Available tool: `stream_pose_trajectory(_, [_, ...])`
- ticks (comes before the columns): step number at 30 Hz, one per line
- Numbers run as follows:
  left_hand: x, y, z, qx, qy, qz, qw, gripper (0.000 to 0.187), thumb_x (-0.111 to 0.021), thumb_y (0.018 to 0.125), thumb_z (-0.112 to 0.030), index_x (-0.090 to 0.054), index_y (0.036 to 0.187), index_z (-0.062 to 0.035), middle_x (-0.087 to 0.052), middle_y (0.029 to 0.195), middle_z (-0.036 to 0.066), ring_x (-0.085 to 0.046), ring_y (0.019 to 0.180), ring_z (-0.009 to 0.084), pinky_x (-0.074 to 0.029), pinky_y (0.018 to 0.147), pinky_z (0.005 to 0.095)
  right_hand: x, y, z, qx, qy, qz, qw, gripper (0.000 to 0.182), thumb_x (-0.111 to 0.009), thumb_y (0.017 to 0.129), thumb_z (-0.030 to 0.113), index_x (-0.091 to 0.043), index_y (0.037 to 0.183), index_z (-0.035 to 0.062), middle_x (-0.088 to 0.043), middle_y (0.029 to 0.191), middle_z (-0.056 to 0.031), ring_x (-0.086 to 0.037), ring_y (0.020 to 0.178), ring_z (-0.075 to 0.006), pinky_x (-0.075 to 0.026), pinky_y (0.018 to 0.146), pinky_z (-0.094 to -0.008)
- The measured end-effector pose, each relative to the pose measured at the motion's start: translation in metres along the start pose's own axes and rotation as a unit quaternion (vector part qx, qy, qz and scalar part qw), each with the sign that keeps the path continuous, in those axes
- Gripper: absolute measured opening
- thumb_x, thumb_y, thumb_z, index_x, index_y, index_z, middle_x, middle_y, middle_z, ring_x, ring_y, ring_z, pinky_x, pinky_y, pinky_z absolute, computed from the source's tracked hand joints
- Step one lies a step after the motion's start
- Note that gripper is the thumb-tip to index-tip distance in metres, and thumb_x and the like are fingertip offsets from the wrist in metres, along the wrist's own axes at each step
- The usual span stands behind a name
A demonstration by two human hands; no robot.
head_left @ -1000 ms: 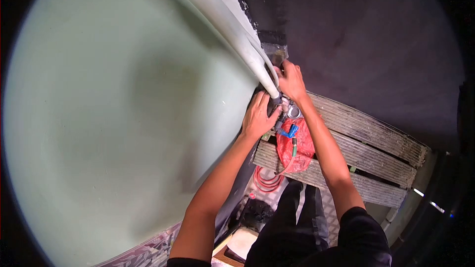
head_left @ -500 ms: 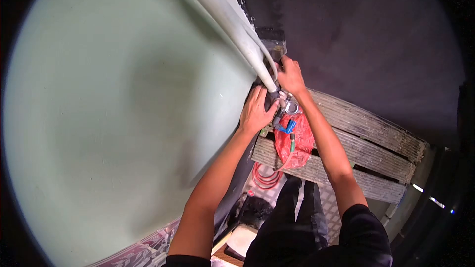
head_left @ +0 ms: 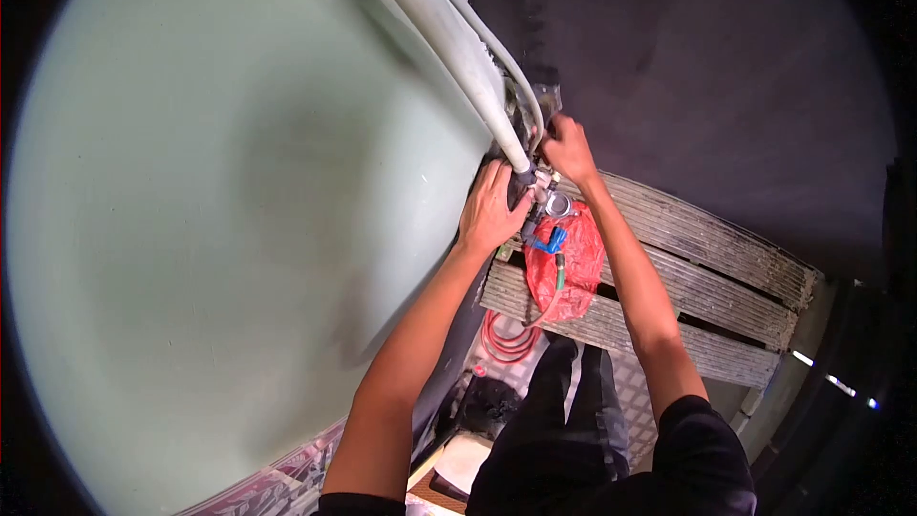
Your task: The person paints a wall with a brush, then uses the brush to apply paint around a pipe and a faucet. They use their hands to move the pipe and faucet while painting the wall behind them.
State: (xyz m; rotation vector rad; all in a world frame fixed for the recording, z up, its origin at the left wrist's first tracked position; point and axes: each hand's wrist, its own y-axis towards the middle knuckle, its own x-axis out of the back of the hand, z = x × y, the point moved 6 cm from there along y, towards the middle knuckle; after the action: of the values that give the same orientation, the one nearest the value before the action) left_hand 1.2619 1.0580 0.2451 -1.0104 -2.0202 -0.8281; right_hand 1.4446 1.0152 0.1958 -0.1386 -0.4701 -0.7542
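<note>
A thick pale pipe (head_left: 449, 38) runs down the pale green wall (head_left: 220, 229) to a dark fitting (head_left: 523, 183) at its lower end. My left hand (head_left: 490, 210) is wrapped around that fitting from the left. My right hand (head_left: 569, 148) grips the parts just right of the pipe's end, beside a thinner white hose (head_left: 497, 53). Below the hands sit a round metal part (head_left: 557, 204) and a blue valve handle (head_left: 551, 242).
A red plastic bag (head_left: 571, 272) lies on a weathered wooden pallet (head_left: 707, 277). A coiled red hose (head_left: 503, 339) lies on the floor below it. My dark trousers (head_left: 564, 420) show at the bottom. A dark wall fills the upper right.
Both hands stay on the pipe joint. The view has shifted slightly, and my right hand has moved a little up along the fitting.
</note>
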Motion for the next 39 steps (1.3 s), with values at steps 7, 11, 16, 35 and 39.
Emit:
stream_pose_trajectory(7, [0.001,0.004,0.0,0.011,-0.005,0.008,1.0,0.045,-0.07,0.087,-0.025,-0.054,0.119,0.0021,-0.055,0.118,0.024,-0.056,0.112,0.0422,-0.047,0.099,0.0481,0.035,-0.025,0.039,0.035,-0.054,0.01,0.998,0.033,-0.065,0.094,0.025,-0.061,0.092,-0.0073,-0.063,0.088,-0.0339,-0.059,0.091,-0.0556,-0.046,0.082,-0.0563])
stream_pose_trajectory(11, [-0.001,0.002,0.0,0.007,0.003,0.004,1.0,0.044,-0.07,0.087,-0.025,-0.054,0.118,0.0028,-0.055,0.118,0.025,-0.056,0.112,0.0428,-0.047,0.098,0.0488,0.042,0.0,0.056,0.007,-0.019,0.001,1.0,0.035,-0.064,0.093,0.029,-0.061,0.097,-0.0051,-0.064,0.095,-0.0337,-0.058,0.093,-0.0552,-0.045,0.086,-0.0581])
stream_pose_trajectory(16, [0.0,0.003,0.0,-0.012,-0.008,-0.019,1.0,0.048,-0.071,0.086,-0.021,-0.054,0.125,0.0022,-0.057,0.118,0.025,-0.056,0.112,0.0456,-0.047,0.098,0.0492,-0.007,-0.026,-0.024,-0.013,-0.09,-0.033,0.995,0.032,-0.064,0.09,0.024,-0.065,0.109,-0.0016,-0.067,0.1,-0.0316,-0.062,0.096,-0.0522,-0.048,0.089,-0.0575])
stream_pose_trajectory(35, [0.002,0.004,-0.002,-0.003,-0.006,-0.006,1.0,0.05,-0.072,0.085,-0.022,-0.054,0.124,0.002,-0.056,0.117,0.025,-0.056,0.111,0.0448,-0.048,0.098,0.0489,0.014,-0.028,0.025,0.038,-0.081,-0.017,0.996,0.024,-0.064,0.09,0.017,-0.06,0.096,-0.0053,-0.065,0.086,-0.0324,-0.062,0.092,-0.0529,-0.046,0.082,-0.058])
stream_pose_trajectory(39, [-0.001,0.002,0.001,-0.018,0.018,-0.027,0.999,0.05,-0.072,0.084,-0.022,-0.054,0.123,0.0023,-0.056,0.114,0.024,-0.057,0.108,0.0433,-0.049,0.095,0.0482,-0.006,-0.014,-0.011,0.041,-0.109,-0.032,0.993,0.026,-0.064,0.092,0.02,-0.058,0.094,-0.0054,-0.064,0.09,-0.0335,-0.06,0.093,-0.054,-0.046,0.081,-0.0582])
